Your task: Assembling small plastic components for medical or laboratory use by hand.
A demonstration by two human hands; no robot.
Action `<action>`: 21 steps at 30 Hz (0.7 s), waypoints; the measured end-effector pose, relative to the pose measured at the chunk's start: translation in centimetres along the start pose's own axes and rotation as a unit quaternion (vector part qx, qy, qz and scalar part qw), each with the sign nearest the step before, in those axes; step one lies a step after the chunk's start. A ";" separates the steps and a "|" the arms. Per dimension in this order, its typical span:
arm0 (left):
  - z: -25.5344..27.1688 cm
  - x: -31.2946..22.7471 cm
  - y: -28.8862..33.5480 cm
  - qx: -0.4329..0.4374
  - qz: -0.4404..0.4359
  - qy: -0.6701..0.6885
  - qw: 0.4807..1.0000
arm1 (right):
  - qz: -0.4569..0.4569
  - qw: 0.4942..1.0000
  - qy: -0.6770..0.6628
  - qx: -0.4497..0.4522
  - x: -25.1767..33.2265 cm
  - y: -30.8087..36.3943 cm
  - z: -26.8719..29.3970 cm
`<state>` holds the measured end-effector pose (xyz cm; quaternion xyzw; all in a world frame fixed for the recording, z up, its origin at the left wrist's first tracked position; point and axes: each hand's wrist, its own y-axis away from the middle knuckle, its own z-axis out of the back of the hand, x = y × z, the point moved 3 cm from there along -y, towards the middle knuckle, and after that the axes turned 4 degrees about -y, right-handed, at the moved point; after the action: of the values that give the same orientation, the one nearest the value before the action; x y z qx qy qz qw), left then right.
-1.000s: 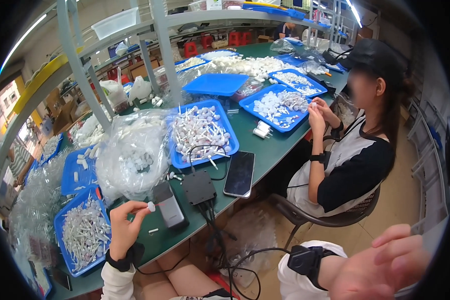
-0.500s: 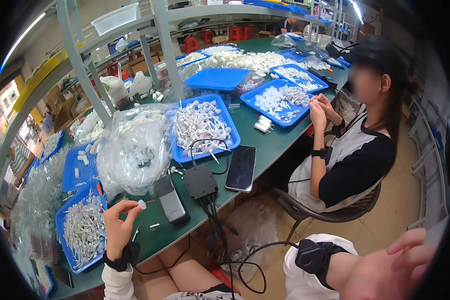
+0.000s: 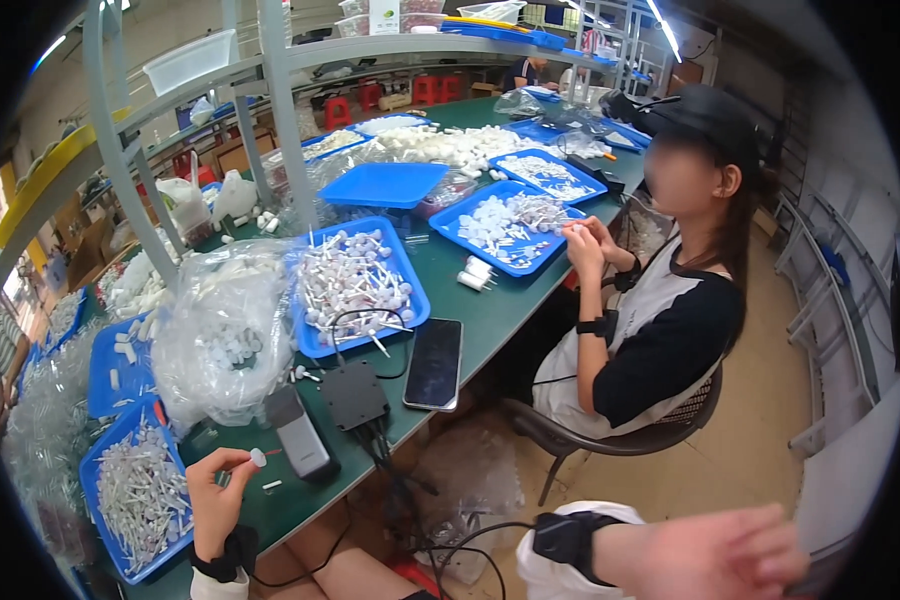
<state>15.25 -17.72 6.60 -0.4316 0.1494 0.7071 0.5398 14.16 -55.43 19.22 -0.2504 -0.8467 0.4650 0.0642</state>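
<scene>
Between thumb and index finger, my left hand point(image 3: 220, 492) pinches a small round white cap point(image 3: 258, 457) with a thin reddish stem, just above the green table's near edge. My right hand point(image 3: 715, 548) is raised off the table at the lower right, blurred, with its fingers loosely apart and nothing visible in them. Beside my left hand is a blue tray point(image 3: 88, 500) full of white stick-like pieces. Another blue tray point(image 3: 417, 275), holding white round-headed sticks, lies farther in. A clear plastic bag point(image 3: 185, 320) of round white caps sits between these trays.
A grey-black device point(image 3: 300, 435), a black box with cables point(image 3: 355, 393) and a phone point(image 3: 433, 362) lie along the table edge. Cables run down to my wrists. To the right, a co-worker point(image 3: 650, 330) sits handling small pieces. Metal shelf posts point(image 3: 283, 120) rise from the table.
The whole view has shifted, so the table and co-worker appear farther left. My right hand has turned and sits lower and farther left in view. The left hand keeps its pinch on the cap.
</scene>
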 end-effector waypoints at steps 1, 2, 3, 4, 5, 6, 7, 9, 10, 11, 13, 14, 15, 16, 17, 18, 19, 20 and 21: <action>-0.3 -0.3 0.1 -0.001 -0.012 0.007 1.000 | -0.056 0.998 0.005 -0.035 -0.4 1.0 -0.2; -0.3 -0.5 0.2 0.004 -0.011 0.014 1.000 | -0.109 0.992 0.012 -0.068 -0.5 2.4 -0.4; -0.7 -0.8 0.2 0.020 -0.019 0.029 0.999 | -0.165 0.984 0.012 -0.058 -0.2 3.1 0.2; -0.5 -0.6 0.2 0.022 -0.020 0.031 0.999 | -0.236 0.970 0.000 -0.056 -0.5 4.7 0.2; -0.4 -0.3 0.3 0.020 -0.027 0.032 0.999 | -0.294 0.954 -0.011 -0.048 -0.8 6.5 -0.3; -0.2 0.1 0.4 0.015 -0.020 0.031 0.999 | -0.356 0.933 -0.023 -0.038 -1.1 8.3 -1.3; -0.1 -0.1 0.4 0.013 -0.026 0.047 0.998 | -0.373 0.927 -0.009 0.042 -1.6 9.6 -1.7; -0.1 -0.7 0.4 0.019 -0.041 0.079 0.996 | -0.459 0.876 -0.028 0.147 -2.5 11.8 -3.2; -0.3 -1.0 0.5 0.019 -0.035 0.080 0.996 | -0.527 0.830 -0.063 0.169 -2.7 13.1 -4.5; -0.4 -1.3 0.7 0.022 -0.029 0.112 0.993 | -0.567 0.786 -0.078 0.231 -2.7 14.3 -5.6; -1.0 -2.1 1.0 0.039 -0.027 0.164 0.985 | -0.609 0.697 -0.135 0.353 -1.9 16.2 -7.5; -1.4 -2.6 1.2 0.037 -0.024 0.169 0.985 | -0.612 0.652 -0.178 0.410 -1.2 16.9 -8.3; -2.1 -3.0 1.5 0.049 -0.034 0.164 0.985 | -0.606 0.623 -0.217 0.444 -0.2 17.9 -8.8; -2.6 -3.6 2.0 0.061 -0.045 0.160 0.984 | -0.598 0.593 -0.253 0.477 0.9 18.5 -9.4; -3.2 -4.4 2.6 0.070 -0.046 0.164 0.983 | -0.577 0.581 -0.277 0.502 1.9 18.8 -9.8; -3.4 -4.4 3.3 0.071 -0.062 0.145 0.985 | -0.560 0.572 -0.307 0.514 2.9 19.1 -10.1; -3.2 -4.8 4.1 0.078 -0.077 0.146 0.983 | -0.591 0.524 -0.322 0.521 3.6 19.0 -10.1; -2.9 -5.2 4.8 0.084 -0.094 0.148 0.981 | -0.619 0.476 -0.336 0.527 4.2 18.6 -10.0; -3.3 -4.4 5.2 0.089 -0.064 0.177 0.978 | -0.624 0.470 -0.334 0.528 4.2 18.8 -9.8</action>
<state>12.27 -24.69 6.79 -0.5092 0.2770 0.5669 0.5853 20.69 -37.72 8.79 0.5999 -0.3300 0.7088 0.1698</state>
